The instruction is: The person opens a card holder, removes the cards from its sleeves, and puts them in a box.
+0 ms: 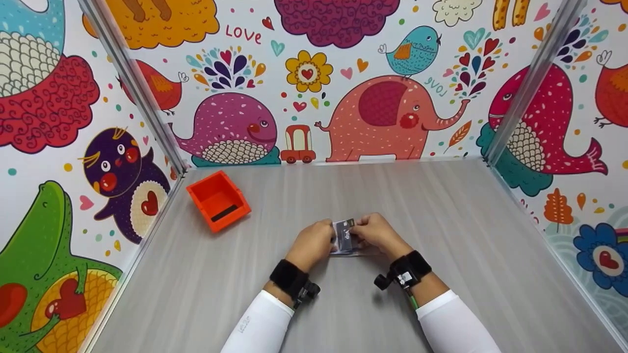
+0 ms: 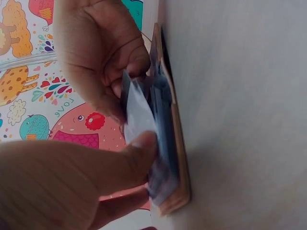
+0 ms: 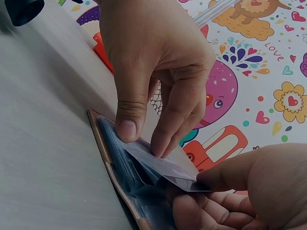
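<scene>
A card holder with a tan cover [image 2: 178,143] and a stack of clear plastic sleeves [image 3: 125,160] lies spread on the table between both hands. My left hand [image 1: 312,242] pinches one sleeve, thumb [image 2: 141,148] on its near face. A dark grey card with pale lettering [image 1: 345,236] shows at that sleeve. My right hand [image 1: 380,233] pinches the card at its edge, the thumb [image 3: 225,172] lying over the dark corner. Part of the card sits behind the whitish plastic. In the head view the hands hide most of the holder.
An orange-red open box [image 1: 216,189] with a dark strip inside stands at the back left of the grey table [image 1: 343,314]. Printed panels with cartoon animals [image 1: 382,122] rise along the back and both sides, joined by metal corner posts [image 1: 527,83].
</scene>
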`<state>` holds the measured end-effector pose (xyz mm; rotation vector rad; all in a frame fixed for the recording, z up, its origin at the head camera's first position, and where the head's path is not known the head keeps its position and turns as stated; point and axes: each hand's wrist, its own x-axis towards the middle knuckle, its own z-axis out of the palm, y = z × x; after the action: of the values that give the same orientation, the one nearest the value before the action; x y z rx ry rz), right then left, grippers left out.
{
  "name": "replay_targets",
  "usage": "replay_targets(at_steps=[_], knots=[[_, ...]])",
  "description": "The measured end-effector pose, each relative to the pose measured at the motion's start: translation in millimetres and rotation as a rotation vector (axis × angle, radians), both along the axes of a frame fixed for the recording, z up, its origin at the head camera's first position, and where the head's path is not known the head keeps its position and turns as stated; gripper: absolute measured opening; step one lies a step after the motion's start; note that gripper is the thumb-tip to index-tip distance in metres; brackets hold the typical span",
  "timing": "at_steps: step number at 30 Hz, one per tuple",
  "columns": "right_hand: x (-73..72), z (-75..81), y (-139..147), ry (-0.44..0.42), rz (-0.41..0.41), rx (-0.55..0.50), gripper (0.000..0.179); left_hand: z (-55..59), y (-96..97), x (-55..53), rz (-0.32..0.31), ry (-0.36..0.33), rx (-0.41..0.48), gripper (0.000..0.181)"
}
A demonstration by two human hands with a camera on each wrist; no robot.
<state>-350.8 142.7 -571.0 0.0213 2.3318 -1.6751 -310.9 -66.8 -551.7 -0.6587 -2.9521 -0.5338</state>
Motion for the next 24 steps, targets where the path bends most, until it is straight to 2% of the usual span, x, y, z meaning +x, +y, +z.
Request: replay_targets(at_steps=[12,18,24], knots=[[1.0,0.2,1,0.028,0.007,0.040,0.011,-1.0,0.4,0.8,-0.003,0.002,-0.004,0.027],[-3.1,2.8,8,0.086,-0.042,0.104,0.010,-0.3,-1.0,-0.2,-0.030,0.034,-0.037,0.018],[-8.2,10.0,21,0.101,-0.085,0.140,0.007,1.4,-2.9,1.5,-0.037,0.041,-0.065,0.021]])
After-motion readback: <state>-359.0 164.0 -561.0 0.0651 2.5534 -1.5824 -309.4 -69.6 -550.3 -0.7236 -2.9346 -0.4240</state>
